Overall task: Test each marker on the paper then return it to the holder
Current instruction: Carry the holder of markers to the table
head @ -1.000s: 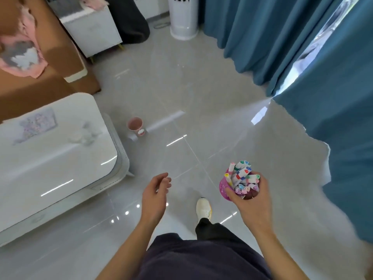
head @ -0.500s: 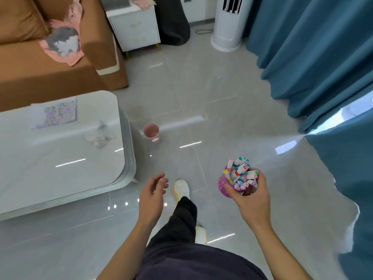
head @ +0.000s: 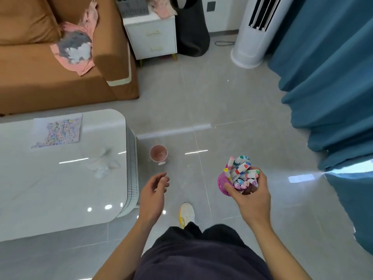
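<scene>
The right hand [head: 250, 201] holds the pink holder [head: 222, 183] full of markers [head: 242, 172] above the floor. The left hand [head: 153, 197] holds nothing, its fingers [head: 161, 176] loosely curled. The paper [head: 57, 131] lies by the counter's [head: 60, 188] far edge.

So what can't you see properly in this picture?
Head view:
Pink mesh holder: base hidden by the gripping right hand.
Colourful capped markers: barrels hidden inside the holder.
White scribbled paper on the glossy white table: marks too small to read.
</scene>
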